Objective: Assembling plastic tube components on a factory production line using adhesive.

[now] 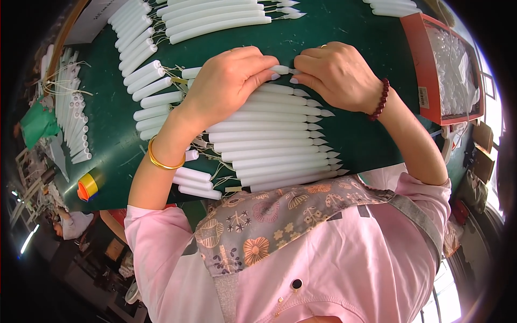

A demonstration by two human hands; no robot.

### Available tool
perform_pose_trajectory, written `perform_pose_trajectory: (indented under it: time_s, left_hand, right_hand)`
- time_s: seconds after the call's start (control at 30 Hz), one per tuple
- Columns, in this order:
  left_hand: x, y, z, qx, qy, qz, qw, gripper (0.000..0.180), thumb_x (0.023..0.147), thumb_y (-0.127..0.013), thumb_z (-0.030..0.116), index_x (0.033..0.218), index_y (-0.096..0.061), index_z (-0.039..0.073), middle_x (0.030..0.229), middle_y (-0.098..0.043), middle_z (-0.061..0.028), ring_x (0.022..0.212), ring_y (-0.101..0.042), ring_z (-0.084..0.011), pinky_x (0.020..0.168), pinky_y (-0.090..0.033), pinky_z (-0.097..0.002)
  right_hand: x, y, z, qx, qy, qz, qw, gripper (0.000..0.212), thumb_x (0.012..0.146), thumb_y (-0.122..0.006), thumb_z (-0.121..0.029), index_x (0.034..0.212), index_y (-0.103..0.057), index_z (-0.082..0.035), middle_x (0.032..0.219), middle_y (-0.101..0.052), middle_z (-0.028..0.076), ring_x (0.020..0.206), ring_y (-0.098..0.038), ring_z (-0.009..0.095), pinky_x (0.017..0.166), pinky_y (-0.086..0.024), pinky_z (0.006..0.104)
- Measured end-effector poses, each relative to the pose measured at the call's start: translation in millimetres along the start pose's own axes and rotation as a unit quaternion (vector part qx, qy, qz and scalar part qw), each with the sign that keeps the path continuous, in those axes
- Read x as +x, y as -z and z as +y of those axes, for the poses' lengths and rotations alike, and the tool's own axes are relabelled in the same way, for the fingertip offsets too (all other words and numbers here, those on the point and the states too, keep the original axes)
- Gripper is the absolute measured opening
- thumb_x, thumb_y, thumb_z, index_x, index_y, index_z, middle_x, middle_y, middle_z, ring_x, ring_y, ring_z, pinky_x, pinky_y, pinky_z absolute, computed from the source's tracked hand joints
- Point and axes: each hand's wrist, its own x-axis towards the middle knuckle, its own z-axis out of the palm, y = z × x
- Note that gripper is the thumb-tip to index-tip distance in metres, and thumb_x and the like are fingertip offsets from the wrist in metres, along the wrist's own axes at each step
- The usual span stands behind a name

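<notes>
Over a green table point(385, 46) bearing a red box point(416, 64) in a cluttered room point(91, 272), a candle point(280, 70) is being gripped by the left hand point(232, 74), its tip point(292, 71) being pinched by the right hand point(338, 72).

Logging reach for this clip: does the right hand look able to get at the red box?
Likely yes: nothing seems to stand on the table between the right hand and the red box, though that hand is pinching a candle.

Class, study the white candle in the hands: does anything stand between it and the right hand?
Nothing visible does. The right hand is at the right end of the white candle, which the left hand grips; the candle row lies nearer the person's body.
</notes>
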Motion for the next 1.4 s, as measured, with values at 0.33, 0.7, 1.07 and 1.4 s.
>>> perform_pose_trajectory:
  time_s: [0.33, 0.7, 1.07, 1.4]
  left_hand:
    - [0.8, 0.3, -0.2, -0.006, -0.010, -0.001, 1.000, 0.019, 0.097, -0.070, 0.010, 0.110, -0.071, -0.004, 0.078, -0.055, -0.0115, 0.069, -0.052, -0.0266, 0.064, -0.045, -0.0365]
    - [1.9, 2.1, -1.0, -0.011, 0.002, -0.001, 1.000, 0.019, 0.097, -0.069, 0.009, 0.110, -0.071, -0.005, 0.077, -0.055, -0.0115, 0.068, -0.052, -0.0259, 0.064, -0.045, -0.0357]
    - [2.2, -6.9, -1.5, 0.023, -0.012, 0.020, 0.999, 0.017, 0.092, -0.071, 0.005, 0.107, -0.072, -0.002, 0.079, -0.059, -0.0142, 0.072, -0.058, -0.0308, 0.067, -0.048, -0.0395]
    - [13.2, 8.7, 8.5, 0.045, 0.030, 0.100, 0.993, 0.017, 0.089, -0.077, 0.018, 0.097, -0.075, 0.003, 0.088, -0.067, -0.0111, 0.081, -0.065, -0.0315, 0.072, -0.052, -0.0413]
  right_hand:
    - [-1.7, -0.6, 1.4, 0.031, -0.005, 0.011, 0.999, 0.020, 0.098, -0.067, -0.021, 0.093, -0.062, -0.002, 0.082, -0.062, 0.014, 0.078, -0.062, 0.038, 0.073, -0.049, 0.0460]
    - [3.8, 4.0, 1.4, 0.026, -0.022, -0.018, 0.999, 0.023, 0.099, -0.066, -0.021, 0.090, -0.062, -0.001, 0.078, -0.061, 0.016, 0.077, -0.061, 0.040, 0.071, -0.048, 0.0466]
    - [25.5, 12.6, 1.7, -0.116, 0.053, -0.106, 0.986, 0.022, 0.095, -0.072, -0.025, 0.087, -0.065, -0.005, 0.078, -0.063, 0.010, 0.079, -0.065, 0.032, 0.079, -0.052, 0.0424]
    - [22.3, 32.2, 5.5, 0.019, -0.090, -0.077, 0.993, 0.032, 0.098, -0.071, -0.036, 0.103, -0.064, -0.005, 0.088, -0.064, 0.014, 0.080, -0.063, 0.035, 0.074, -0.050, 0.0430]
